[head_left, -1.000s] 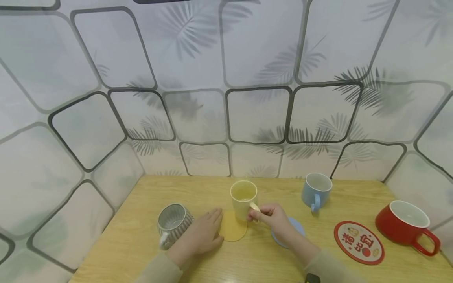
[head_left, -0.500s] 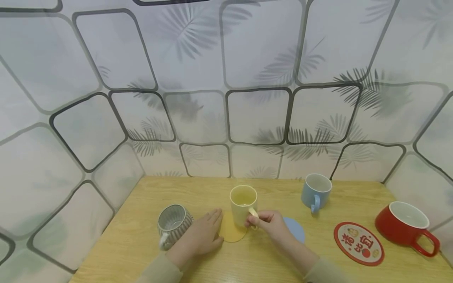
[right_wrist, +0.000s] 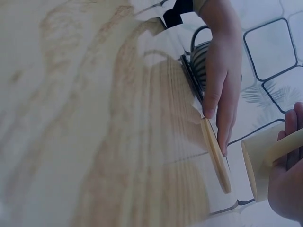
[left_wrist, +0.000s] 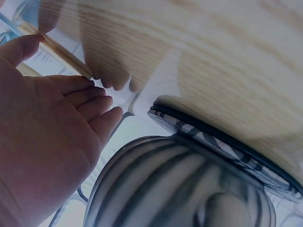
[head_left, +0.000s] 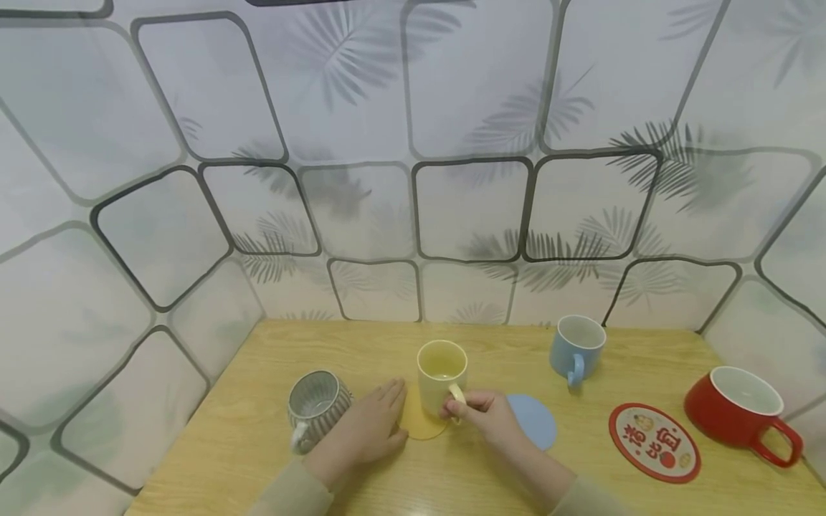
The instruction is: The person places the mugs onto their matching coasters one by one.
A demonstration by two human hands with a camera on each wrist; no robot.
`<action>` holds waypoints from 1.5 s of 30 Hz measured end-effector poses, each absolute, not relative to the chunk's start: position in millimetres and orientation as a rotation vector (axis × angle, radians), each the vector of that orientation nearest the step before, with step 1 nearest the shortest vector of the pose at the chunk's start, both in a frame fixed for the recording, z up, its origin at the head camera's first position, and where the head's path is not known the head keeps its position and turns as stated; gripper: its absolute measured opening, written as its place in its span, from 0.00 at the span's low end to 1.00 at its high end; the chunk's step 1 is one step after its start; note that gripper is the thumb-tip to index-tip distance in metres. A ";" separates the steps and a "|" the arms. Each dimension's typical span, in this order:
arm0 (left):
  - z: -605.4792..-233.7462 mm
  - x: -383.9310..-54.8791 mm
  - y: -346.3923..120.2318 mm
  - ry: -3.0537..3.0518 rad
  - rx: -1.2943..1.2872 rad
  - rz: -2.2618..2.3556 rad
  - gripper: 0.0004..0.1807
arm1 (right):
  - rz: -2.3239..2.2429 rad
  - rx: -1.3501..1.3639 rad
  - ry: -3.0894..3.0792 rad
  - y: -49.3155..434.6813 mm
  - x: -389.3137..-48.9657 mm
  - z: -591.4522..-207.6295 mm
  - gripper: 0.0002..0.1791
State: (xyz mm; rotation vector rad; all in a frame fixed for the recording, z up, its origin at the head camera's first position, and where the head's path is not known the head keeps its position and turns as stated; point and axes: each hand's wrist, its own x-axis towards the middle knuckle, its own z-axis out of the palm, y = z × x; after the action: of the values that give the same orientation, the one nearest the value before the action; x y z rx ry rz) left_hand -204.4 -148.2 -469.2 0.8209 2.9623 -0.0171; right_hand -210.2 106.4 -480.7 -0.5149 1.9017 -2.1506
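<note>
My right hand (head_left: 485,417) pinches the handle of a pale yellow mug (head_left: 439,387). In the head view the mug overlaps the round yellow coaster (head_left: 426,428); the right wrist view shows a gap between the mug's base (right_wrist: 249,170) and the coaster (right_wrist: 217,158). My left hand (head_left: 371,426) lies with fingers extended, touching the coaster's left edge. Just left of that hand stands a grey ribbed mug (head_left: 316,408), which sits on a dark-edged patterned coaster (left_wrist: 222,142) in the left wrist view.
Right of my right hand, a round blue coaster (head_left: 534,423) lies on the wooden table (head_left: 452,484). Behind it stands a blue mug (head_left: 574,351). Farther right are a red-rimmed coaster with printed characters (head_left: 654,443) and a wide red mug (head_left: 736,412). A patterned curtain (head_left: 471,208) encloses the table.
My right hand has brought the yellow mug slightly nearer and to the left, further over the yellow coaster. More of the blue coaster shows now. My left hand stays put.
</note>
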 end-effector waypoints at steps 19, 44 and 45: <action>-470.5 -203.5 -148.9 2.967 0.805 0.046 0.42 | -2.120 -0.527 1.920 93.7 -199.0 -483.3 0.22; -472.0 -204.5 -149.5 2.981 0.805 0.063 0.41 | -2.141 -0.396 1.777 73.7 -191.9 -496.2 0.18; -471.5 -204.4 -149.4 2.983 0.807 0.066 0.41 | -2.138 -0.400 1.770 73.5 -191.5 -496.3 0.17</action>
State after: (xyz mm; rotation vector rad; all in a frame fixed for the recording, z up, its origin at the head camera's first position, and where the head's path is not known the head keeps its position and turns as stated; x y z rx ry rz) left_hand -204.4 -149.4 -471.5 0.8065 2.9833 0.0661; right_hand -191.5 73.5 -496.3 -0.4005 1.7701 -2.1384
